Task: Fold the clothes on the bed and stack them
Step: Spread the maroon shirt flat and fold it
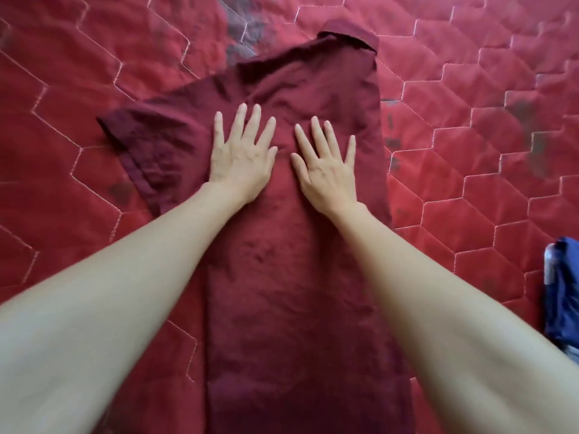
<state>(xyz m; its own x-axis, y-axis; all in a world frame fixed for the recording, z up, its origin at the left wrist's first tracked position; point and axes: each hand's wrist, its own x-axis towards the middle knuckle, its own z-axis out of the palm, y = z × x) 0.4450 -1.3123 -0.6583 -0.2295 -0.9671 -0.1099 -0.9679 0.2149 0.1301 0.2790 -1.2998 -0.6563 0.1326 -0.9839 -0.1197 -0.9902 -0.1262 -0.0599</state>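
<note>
Head view: maroon shirt (291,261), on red quilted bed (94,73), long axis running straight away, collar far. Left hand (239,155) and right hand (326,166) flat, fingers spread, pressing chest, side by side. Unfolded sleeve (147,145) beside left hand. Blue garment (560,292) far right.

My maroon collared shirt (291,245) lies flat lengthwise on the red quilted bedspread (470,120), right side folded in, left sleeve spread.
</note>
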